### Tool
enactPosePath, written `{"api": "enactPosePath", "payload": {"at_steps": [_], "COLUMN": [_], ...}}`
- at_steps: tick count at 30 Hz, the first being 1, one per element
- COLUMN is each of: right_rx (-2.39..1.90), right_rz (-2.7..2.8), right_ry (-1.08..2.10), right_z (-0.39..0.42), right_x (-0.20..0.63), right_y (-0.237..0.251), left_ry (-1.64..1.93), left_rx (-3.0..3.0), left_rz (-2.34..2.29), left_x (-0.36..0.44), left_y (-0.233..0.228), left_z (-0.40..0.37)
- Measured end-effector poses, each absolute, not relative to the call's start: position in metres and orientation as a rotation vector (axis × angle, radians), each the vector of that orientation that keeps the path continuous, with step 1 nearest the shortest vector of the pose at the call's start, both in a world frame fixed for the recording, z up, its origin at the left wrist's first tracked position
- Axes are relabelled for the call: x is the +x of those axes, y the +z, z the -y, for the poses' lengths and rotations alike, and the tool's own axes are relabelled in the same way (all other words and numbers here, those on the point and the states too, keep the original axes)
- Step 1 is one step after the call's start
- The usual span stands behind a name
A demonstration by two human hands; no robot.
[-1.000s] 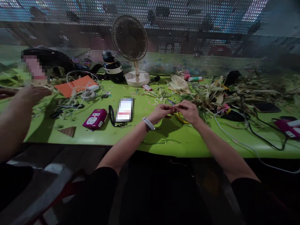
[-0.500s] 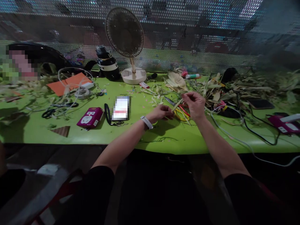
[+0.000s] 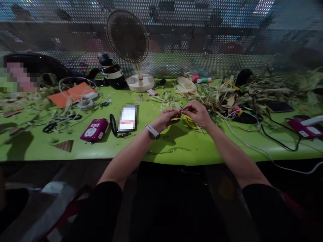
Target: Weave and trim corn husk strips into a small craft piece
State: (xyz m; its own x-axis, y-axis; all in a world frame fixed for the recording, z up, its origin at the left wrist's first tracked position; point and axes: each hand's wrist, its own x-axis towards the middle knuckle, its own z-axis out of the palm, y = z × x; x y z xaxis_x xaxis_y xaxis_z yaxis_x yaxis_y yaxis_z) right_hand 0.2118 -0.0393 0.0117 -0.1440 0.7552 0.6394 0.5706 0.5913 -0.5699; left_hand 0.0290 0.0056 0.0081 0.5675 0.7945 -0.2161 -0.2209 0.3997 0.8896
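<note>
At a lime-green workbench [image 3: 176, 151] backed by perforated mesh, the left hand [image 3: 165, 118] and right hand [image 3: 198, 113] pinch one thin husk strip [image 3: 181, 112] between them, right of the desk fan [image 3: 128, 47]. Bare green runs along the near edge. Two magenta power strips [image 3: 94, 129] flank them.

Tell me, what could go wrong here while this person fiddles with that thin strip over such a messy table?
The strip, pinched between left hand and right hand, looks thin and dry, so it might tear. The yellow-handled scissors lie right under the hands, so a finger could catch the blades. Cables trail through the leaf pile, so a sleeve or arm might snag one.
</note>
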Motion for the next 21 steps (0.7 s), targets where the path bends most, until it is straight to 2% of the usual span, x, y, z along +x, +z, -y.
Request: {"api": "enactPosePath", "payload": {"at_steps": [8, 19, 21], "right_rx": [-1.202, -1.198, -1.155], "right_rz": [1.698, 1.466, 1.499], "right_ry": [0.306, 0.878, 0.870], "right_z": [0.0392, 0.0373, 0.0373], "right_x": [0.2094, 0.2081, 0.2062], "right_y": [0.0119, 0.0127, 0.0117], "left_ry": [0.827, 0.721, 0.665], "left_rx": [1.135, 1.535, 1.517], "left_rz": [-0.658, -0.546, -0.570], "left_x": [0.0344, 0.0302, 0.0300], "left_y": [0.0095, 0.0100, 0.0107], "left_z": [0.0032, 0.0024, 0.0019]}}
